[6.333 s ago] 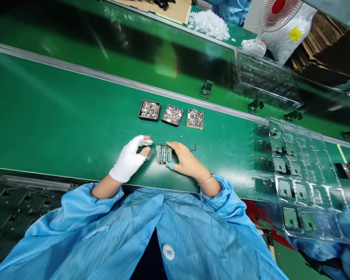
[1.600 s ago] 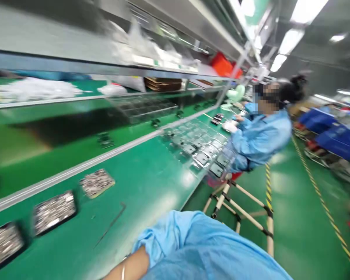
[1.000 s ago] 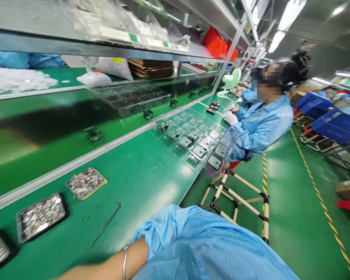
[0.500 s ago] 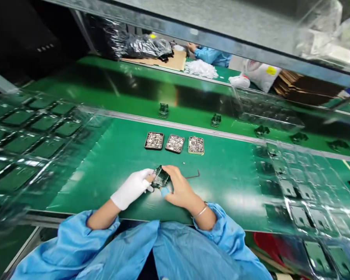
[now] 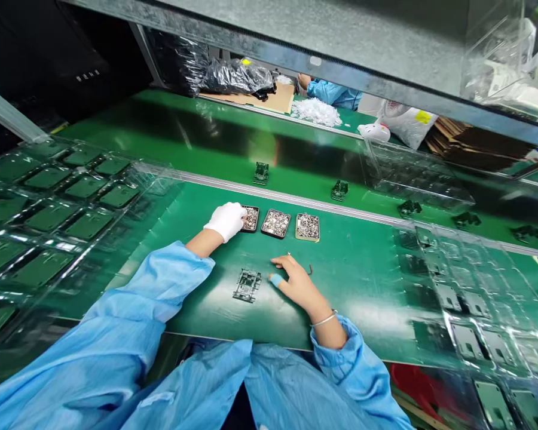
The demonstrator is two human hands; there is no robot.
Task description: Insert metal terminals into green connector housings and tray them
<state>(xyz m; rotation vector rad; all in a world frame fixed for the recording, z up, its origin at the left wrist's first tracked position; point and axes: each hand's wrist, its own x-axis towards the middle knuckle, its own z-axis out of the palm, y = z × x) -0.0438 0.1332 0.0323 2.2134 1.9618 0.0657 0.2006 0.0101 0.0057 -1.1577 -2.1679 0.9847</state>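
My left hand (image 5: 226, 221), in a white glove with bare fingertips, reaches over the left edge of a small black tray of metal screws (image 5: 251, 218). Its fingers are bent together at the pieces; what they pinch is hidden. My right hand (image 5: 296, 285), with a blue cover on the thumb, hovers low over the mat with its fingers apart. Partly hidden behind that hand lies a thin L-shaped hex key (image 5: 311, 270). Between me and the trays a green circuit board assembly (image 5: 247, 285) rests flat on the mat, touched by neither hand.
Two more trays of small metal parts (image 5: 275, 223) (image 5: 307, 227) stand in the row. Clear plastic blister trays (image 5: 78, 191) (image 5: 470, 298) flank both sides. Beyond a metal rail (image 5: 287, 197), several board assemblies (image 5: 260, 173) sit on a green belt. A metal shelf hangs overhead; a co-worker's sleeve (image 5: 334, 92) shows behind.
Both hands have let go of the circuit board assembly, which now lies on the mat. My left hand moved up to the left tray; my right hand shifted right, over the hex key.
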